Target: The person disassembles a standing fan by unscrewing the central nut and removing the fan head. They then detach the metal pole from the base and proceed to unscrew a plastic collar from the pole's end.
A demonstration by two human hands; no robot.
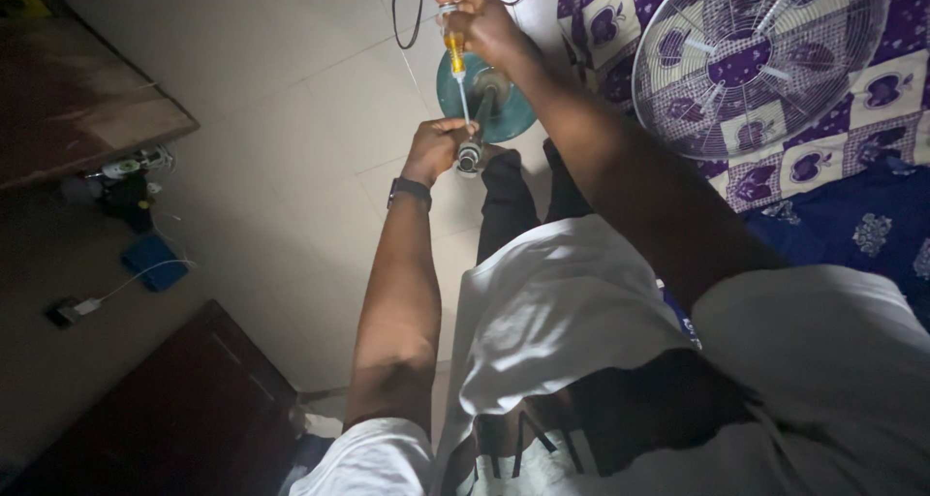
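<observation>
Both arms extended; left hand point(438, 147) and right hand point(481, 21) fingers clenched.

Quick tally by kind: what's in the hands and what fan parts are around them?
Screwdriver, yellow handle, in the right hand: 1
Fan stand pole, top gripped by the left hand: 1
Round teal fan base on the floor: 1
White wire fan grille on the purple patterned cloth: 1
Black cable: 1
Total: 5

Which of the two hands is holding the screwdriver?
The right hand, raised highest, grips the yellow-handled screwdriver. The left hand, with the wristwatch, holds the fan stand pole instead.
</observation>
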